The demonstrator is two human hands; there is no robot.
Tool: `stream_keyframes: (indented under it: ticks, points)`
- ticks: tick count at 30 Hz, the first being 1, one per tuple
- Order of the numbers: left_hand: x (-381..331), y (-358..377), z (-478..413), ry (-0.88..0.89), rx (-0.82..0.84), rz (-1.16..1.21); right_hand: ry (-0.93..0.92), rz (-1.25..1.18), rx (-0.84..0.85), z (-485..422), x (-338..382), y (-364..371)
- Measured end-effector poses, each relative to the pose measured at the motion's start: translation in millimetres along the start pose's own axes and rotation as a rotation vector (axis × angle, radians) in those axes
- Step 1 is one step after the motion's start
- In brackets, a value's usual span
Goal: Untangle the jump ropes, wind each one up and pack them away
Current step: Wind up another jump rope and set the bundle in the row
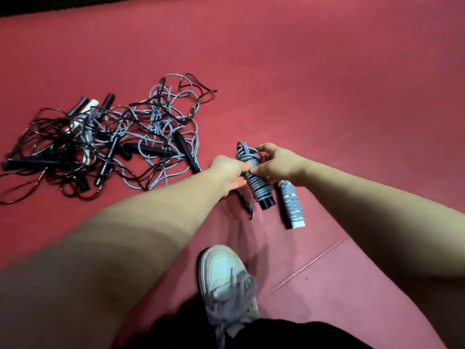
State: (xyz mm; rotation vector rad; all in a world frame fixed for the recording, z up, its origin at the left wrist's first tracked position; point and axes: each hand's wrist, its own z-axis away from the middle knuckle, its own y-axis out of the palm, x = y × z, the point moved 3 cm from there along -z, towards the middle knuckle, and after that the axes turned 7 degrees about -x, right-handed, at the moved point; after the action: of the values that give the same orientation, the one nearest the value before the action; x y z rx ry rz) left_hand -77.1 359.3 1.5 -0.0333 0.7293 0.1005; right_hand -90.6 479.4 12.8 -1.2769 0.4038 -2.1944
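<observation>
1. Jump rope bundle (257, 183), blue-grey cord coiled tightly round a pair of black handles, is held just above the red floor (327, 71), in front of the person's white shoe (224, 278)
2. Its long axis slants from the far left down to the near right; loose loops sit at the far end and the black handle butts point back toward the person
3. Left hand (227, 172) comes in from the left and grips the bundle's middle, fingers curled round the coils
4. Right hand (279, 165) comes in from the right and pinches the upper coils between thumb and fingertips; it is the hand nearer the loose end, so it looks best placed to tuck that end in
5. Second wound rope (292, 206), with a white handle end, lies on the floor just right of the held bundle and roughly parallel to it
6. A dark strip below the left hand is too blurred to identify
7. Tangled pile (113, 147) of black and blue-grey ropes lies well apart to the left, nearer the left arm; no container for packing is visible
</observation>
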Motion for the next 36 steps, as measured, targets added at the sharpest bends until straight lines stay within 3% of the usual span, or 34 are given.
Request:
stream_keyframes:
  ticks: [7, 12, 16, 19, 22, 26, 28, 31, 34, 36]
  points:
    - [64.7, 40.9, -37.1, -0.126, 0.057, -0.183, 0.062, 0.411, -0.12, -9.2, -77.1, 13.5]
    - [66.0, 33.1, -53.3, -0.13, 0.035, -0.402, 0.069, 0.66, -0.204, -9.7, -82.9, 34.6]
    - [45.4, 20.2, -54.2, -0.031, 0.143, -0.841, -0.158, 0.827, -0.297, -14.4, -66.0, 47.0]
    - [16.6, -8.5, -59.4, 0.1, 0.013, -1.072, -0.314, 0.906, -0.294, -23.5, -51.2, 61.9]
    - [-11.8, -43.8, -56.4, 0.257, -0.119, -1.348, -0.308, 0.92, -0.251, -38.8, -38.0, 84.8]
    - [-28.3, -74.2, -52.4, 0.452, -0.19, -1.516, -0.245, 0.962, -0.199, -48.7, -30.8, 111.1]
    - [-29.2, -91.0, -54.5, 0.438, -0.203, -1.478, -0.237, 0.912, -0.168, -46.5, -26.7, 117.8]
    - [-35.7, -117.5, -51.7, 0.487, -0.25, -1.361, -0.254, 0.562, -0.143, -44.8, 3.3, 109.6]
    - [-50.5, -139.3, -34.3, 0.576, -0.239, -1.267, -0.511, 0.285, -0.198, -34.1, 71.8, 80.3]
    - [-70.7, -148.3, -12.8, 0.667, -0.213, -1.075, -0.715, 0.235, -0.184, -10.5, 125.7, 60.3]
